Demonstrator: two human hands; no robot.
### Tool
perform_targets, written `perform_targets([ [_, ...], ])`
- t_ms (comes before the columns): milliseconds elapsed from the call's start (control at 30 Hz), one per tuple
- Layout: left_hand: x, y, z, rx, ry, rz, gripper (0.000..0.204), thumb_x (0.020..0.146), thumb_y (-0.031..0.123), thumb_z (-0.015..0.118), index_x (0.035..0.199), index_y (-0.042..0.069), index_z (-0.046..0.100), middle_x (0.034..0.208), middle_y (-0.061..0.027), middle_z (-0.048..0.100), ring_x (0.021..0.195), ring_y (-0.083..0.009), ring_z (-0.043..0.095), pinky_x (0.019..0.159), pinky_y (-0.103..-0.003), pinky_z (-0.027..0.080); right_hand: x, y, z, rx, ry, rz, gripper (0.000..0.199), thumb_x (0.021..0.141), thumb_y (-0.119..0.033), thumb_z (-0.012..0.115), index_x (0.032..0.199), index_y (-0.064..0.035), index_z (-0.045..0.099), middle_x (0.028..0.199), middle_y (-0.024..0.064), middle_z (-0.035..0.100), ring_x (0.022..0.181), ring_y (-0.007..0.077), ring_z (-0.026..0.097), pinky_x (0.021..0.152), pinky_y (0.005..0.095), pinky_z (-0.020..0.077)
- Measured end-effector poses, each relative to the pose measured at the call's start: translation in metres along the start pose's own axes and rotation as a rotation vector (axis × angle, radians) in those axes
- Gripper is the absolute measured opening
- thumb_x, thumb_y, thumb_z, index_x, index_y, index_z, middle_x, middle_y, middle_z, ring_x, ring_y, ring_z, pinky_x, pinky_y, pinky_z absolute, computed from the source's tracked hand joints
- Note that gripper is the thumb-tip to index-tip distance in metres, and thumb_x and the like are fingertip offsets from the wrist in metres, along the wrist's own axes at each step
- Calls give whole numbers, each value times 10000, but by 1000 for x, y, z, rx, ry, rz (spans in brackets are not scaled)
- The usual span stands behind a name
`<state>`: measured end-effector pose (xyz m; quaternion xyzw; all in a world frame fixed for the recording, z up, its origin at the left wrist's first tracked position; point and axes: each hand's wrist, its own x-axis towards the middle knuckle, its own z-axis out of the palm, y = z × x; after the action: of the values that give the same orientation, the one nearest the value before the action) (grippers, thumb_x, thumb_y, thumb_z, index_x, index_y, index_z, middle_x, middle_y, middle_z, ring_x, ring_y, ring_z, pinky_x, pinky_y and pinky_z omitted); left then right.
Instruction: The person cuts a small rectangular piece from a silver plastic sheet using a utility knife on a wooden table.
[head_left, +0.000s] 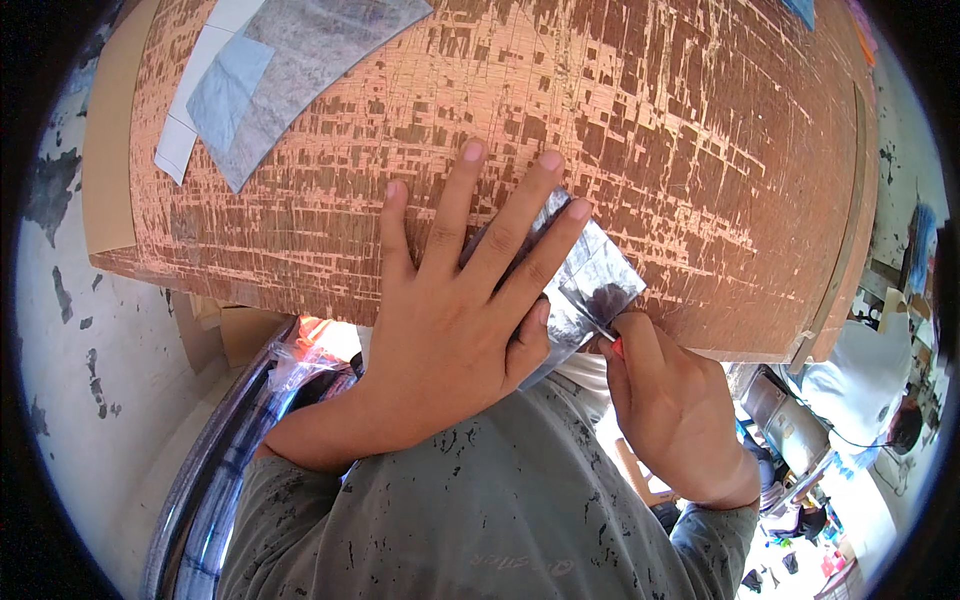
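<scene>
The left hand (pixel 455 305) lies flat on the bench (pixel 640 120), fingers spread wide and palm down, pressing on a small piece of silvery grey sheet (pixel 592 275) that sits at the near edge of the bench, a little right of the middle. Most of the piece is hidden under the fingers; only its right part shows, a shiny square with a dark patch and a pale line running across it.

The right hand (pixel 665 400) comes up from below the near edge and is closed around a thin tool (pixel 610 343) with a red handle end (a blade, by the look of it, though too little shows to be sure). The tool's tip touches the lower right side of the silvery piece, just beside the left thumb.

The bench top is worn reddish brown, its surface cracked and flaked all over. At the far left corner lie larger grey sheets (pixel 300 60), overlapping one another, with a strip of white paper (pixel 190 100) under their left side, well apart from the hands.
</scene>
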<state>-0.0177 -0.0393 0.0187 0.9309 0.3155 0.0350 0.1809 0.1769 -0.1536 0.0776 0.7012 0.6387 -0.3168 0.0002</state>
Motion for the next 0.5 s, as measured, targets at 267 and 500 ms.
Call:
perform_targets([
  [267,0,2,2,-2,7,22,678,989,286,524,1660,185,507,1790,-114,357,1648,-489,248,1257,-781,119,-3,-15,1,-121,-66,125,127,1056,-154,602,1075,-57,523,827,161,668,650,359,738,530,468,596],
  [500,-2,2,3,56,84,22,679,994,298,553,1665,217,500,1793,-60,348,1635,-464,281,1249,-791,143,-10,-9,-7,-211,-109,71,128,1084,-137,559,1033,-38,497,714,172,689,626,362,766,508,454,602],
])
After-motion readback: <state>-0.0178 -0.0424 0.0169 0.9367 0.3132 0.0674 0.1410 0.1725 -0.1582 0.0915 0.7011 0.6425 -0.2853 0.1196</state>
